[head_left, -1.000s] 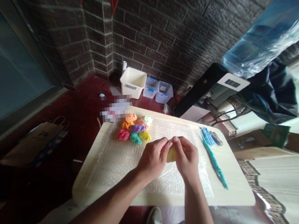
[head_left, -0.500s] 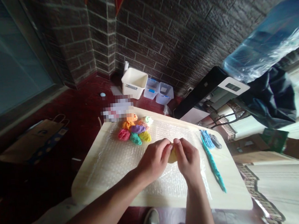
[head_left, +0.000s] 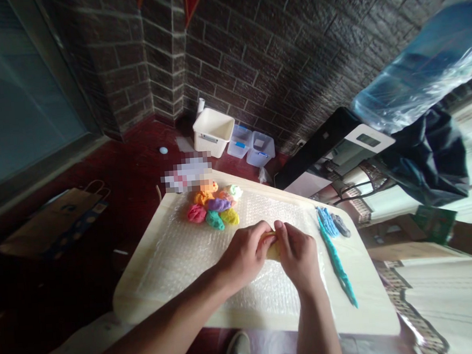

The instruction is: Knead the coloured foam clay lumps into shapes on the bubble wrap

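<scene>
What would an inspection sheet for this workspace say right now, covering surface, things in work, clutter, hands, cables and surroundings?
Surface: table, with bubble wrap over much of it.
Thing in work: yellow piece, partly hidden.
Clutter: coloured clumps towards the far left; teal strip, blue bundle and grey bundle at the right.
Hands: left hand and right hand both closed on the yellow piece.
Cables: nothing seen on the table; floor too dark to tell.
Surroundings: white bin and clear bins near the brick wall; paper bag at left.
</scene>
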{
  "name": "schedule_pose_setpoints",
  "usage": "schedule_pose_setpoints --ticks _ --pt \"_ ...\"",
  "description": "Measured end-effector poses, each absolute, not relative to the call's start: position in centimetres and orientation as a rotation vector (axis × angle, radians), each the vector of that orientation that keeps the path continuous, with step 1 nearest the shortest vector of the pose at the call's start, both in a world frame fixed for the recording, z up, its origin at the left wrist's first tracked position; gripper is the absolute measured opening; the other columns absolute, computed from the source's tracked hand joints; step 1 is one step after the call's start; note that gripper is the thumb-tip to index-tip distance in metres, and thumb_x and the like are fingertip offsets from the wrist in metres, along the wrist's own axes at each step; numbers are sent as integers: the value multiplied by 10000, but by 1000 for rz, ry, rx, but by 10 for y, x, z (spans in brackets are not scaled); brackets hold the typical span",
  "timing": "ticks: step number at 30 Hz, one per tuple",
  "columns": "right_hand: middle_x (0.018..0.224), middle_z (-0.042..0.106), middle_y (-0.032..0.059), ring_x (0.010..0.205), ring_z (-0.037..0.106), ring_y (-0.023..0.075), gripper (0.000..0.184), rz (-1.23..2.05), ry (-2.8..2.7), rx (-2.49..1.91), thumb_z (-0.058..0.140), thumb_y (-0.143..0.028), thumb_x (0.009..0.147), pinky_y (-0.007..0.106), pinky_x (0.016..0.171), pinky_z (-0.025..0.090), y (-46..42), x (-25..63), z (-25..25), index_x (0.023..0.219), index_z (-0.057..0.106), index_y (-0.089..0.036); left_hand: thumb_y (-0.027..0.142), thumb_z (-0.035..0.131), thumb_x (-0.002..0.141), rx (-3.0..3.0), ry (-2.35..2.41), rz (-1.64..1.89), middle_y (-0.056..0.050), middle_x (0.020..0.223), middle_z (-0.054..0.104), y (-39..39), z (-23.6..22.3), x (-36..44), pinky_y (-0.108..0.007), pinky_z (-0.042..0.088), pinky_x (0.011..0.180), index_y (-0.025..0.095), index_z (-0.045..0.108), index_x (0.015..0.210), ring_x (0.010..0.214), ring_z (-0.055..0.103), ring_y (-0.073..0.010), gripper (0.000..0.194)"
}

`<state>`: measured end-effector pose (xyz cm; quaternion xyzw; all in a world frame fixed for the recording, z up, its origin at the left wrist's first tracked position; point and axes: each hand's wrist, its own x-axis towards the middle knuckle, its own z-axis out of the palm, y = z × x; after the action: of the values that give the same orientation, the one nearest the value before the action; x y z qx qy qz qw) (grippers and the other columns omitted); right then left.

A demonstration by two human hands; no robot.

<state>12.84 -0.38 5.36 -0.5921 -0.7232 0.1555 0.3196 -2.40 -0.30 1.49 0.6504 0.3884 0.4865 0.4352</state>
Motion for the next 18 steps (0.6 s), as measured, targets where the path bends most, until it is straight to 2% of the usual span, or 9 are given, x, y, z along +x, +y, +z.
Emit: schedule_pose_setpoints --ticks 4,7,10,14,18 --pt "498 434 -52 459 382 102 547 318 -1769 -1574 507 -534 1077 270 481 245 -5 124 49 636 450 -216 367 548 1049 1406 981 1211 2 764 643 -4 15 -21 -255 414 629 202 583 888 681 599 -144 233" --pt "522 496 -28 482 433 123 560 313 -1580 -1607 469 -594 1075 263 480 284 -4 120 43 660 482 -218 492 569 1041 1251 940 1202 21 704 599 -4 13 -18 -240 434 578 208 549 843 625 610 -138 347" --pt "518 539 -1 470 461 142 619 526 -1516 -1627 445 -686 1047 269 454 308 -3 119 40 645 512 -219 488 540 1057 1255 923 1173 28 690 598 -4 11 -18 -227 446 548 216 496 818 575 622 -128 365" --pt "438 446 -30 391 398 121 661 787 -1395 -1647 558 -764 955 267 380 261 -2 118 43 569 416 -247 432 544 1062 1334 948 1157 44 661 579 -4 11 -19 -209 412 522 216 482 823 522 586 -104 328" --pt "409 453 -33 346 388 110 668 906 -1270 -1613 564 -784 940 247 339 259 -2 118 44 573 458 -236 468 543 1060 1259 913 1179 48 656 565 -3 10 -18 -197 390 476 211 494 814 490 558 -89 359"
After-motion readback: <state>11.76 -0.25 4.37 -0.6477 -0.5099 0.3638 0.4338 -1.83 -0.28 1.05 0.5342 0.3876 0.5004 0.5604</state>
